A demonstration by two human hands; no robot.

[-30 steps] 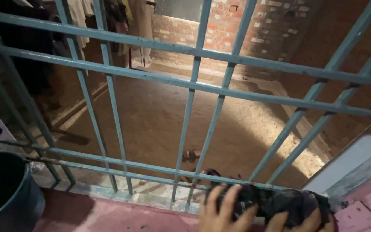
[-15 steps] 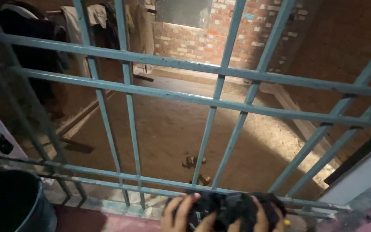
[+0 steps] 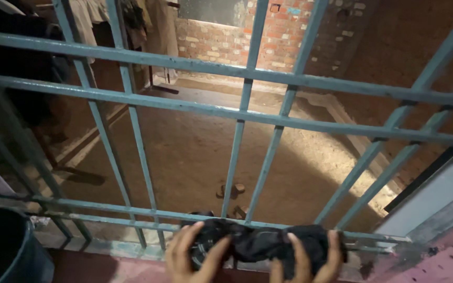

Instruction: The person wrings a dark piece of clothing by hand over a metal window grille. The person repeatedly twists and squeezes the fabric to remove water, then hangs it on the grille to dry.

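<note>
Head view: the left hand (image 3: 192,251) and right hand (image 3: 310,262), fingers curled, grip a crumpled black cloth garment (image 3: 260,243) against the blue-green metal railing (image 3: 226,112). Since a moment ago the garment has spread wider between the fingers.

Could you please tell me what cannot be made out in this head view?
- Left hand and right hand: wrists cut off by the bottom edge.
- Dark cloth: what kind is unclear, bunched against the blue railing.
- Bucket: contents lost in shadow, cut by the left edge.
- Small things on the dirt floor: too small.
</note>
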